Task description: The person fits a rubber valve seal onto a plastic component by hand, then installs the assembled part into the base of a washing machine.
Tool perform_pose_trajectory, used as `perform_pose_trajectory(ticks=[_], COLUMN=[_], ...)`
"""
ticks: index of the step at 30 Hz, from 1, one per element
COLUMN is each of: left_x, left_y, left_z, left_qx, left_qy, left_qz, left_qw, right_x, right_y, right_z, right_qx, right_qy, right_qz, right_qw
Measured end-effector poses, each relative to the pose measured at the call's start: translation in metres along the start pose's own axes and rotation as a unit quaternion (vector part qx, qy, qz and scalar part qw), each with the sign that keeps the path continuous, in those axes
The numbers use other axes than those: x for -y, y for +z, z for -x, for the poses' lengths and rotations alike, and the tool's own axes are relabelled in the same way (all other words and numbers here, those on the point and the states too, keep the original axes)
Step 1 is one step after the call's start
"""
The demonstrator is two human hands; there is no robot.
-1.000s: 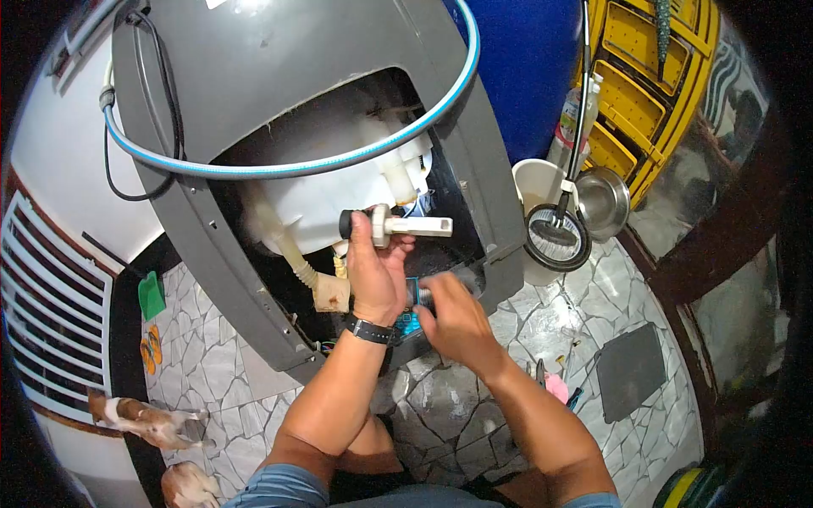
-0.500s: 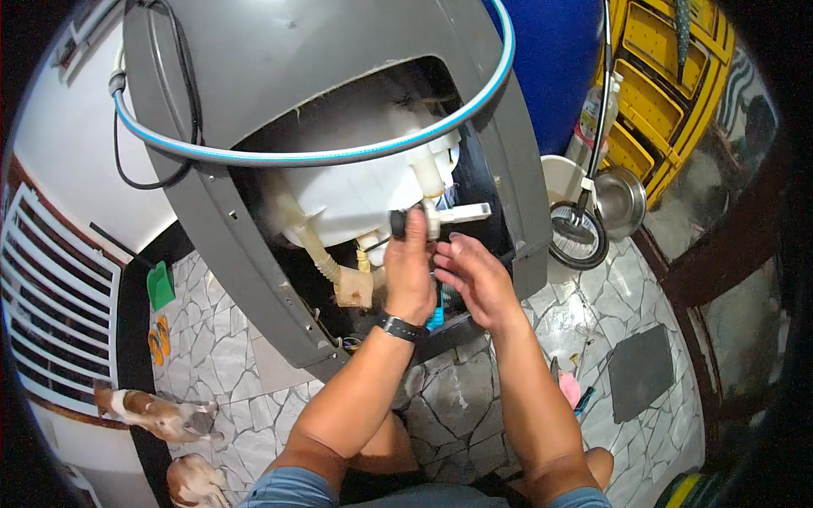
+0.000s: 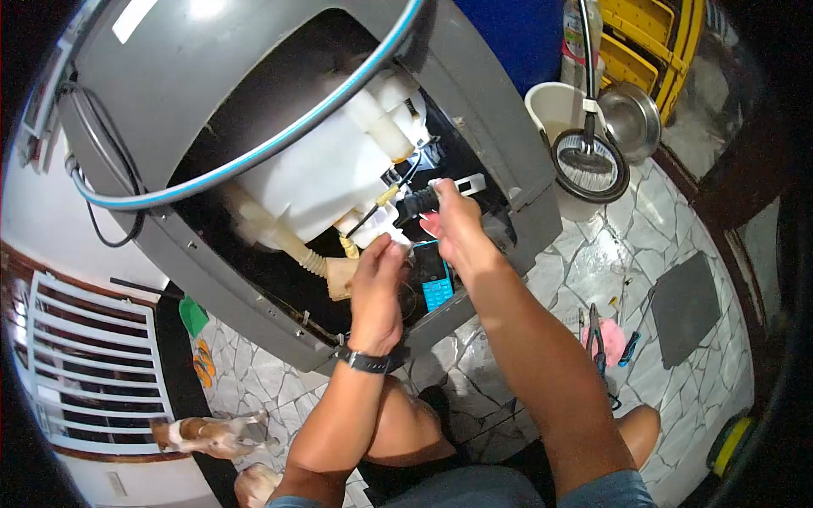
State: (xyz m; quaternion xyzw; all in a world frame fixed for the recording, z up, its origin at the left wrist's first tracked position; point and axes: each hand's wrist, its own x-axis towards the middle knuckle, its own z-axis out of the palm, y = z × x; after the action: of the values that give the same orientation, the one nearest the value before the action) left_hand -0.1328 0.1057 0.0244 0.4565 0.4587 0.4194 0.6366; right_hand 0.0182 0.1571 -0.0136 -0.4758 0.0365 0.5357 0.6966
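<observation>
A grey washing machine cabinet (image 3: 254, 292) stands tilted in view, its panel opening showing a white tub (image 3: 313, 199) with pale hoses. My right hand (image 3: 459, 227) is closed around the end of a black ribbed hose piece (image 3: 417, 204) at the opening's right side. The fingers of my left hand (image 3: 377, 296) are pinched together at the lower edge of a white plastic part (image 3: 385, 229). A thin black cable with a yellowish sleeve (image 3: 387, 196) runs just above that part. Between my hands, a blue keypad phone (image 3: 436, 284) lies inside the lower opening.
A grey-blue hose (image 3: 254, 161) arcs across the cabinet top. At right are a white bucket (image 3: 550, 106), a round brush (image 3: 586, 169), a metal bowl (image 3: 631, 123) and pliers (image 3: 596, 334) beside a pink cloth (image 3: 611, 343). A dog (image 3: 212, 436) is at lower left.
My hands have moved apart, the right one now on the black ribbed hose piece, the left one lower. The view has turned, and the phone shows more fully.
</observation>
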Motion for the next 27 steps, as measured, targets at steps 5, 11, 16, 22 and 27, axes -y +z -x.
perform_pose_trajectory(ticks=[5, 11, 16, 22, 27], left_x=[0.007, 0.019, 0.024, 0.031, 0.023], left_y=[-0.012, -0.007, -0.002, -0.005, -0.007], left_z=[0.004, -0.014, -0.020, -0.029, -0.025], left_qx=[-0.032, -0.032, 0.013, 0.029, 0.039], left_qy=[0.026, 0.076, 0.087, 0.099, 0.085], left_qz=[0.024, -0.017, -0.093, -0.175, -0.191], left_qw=[0.999, 0.996, 0.992, 0.979, 0.977], right_x=[-0.012, -0.009, -0.001, -0.001, 0.004], right_y=[0.015, 0.007, 0.004, -0.012, -0.023], right_z=[-0.045, -0.052, -0.034, -0.042, -0.021], right_qx=[-0.077, -0.006, 0.034, 0.082, 0.156], right_qy=[0.001, 0.028, 0.046, 0.082, 0.060], right_qz=[0.048, 0.049, 0.000, 0.054, 0.085], right_qw=[0.996, 0.998, 0.998, 0.992, 0.982])
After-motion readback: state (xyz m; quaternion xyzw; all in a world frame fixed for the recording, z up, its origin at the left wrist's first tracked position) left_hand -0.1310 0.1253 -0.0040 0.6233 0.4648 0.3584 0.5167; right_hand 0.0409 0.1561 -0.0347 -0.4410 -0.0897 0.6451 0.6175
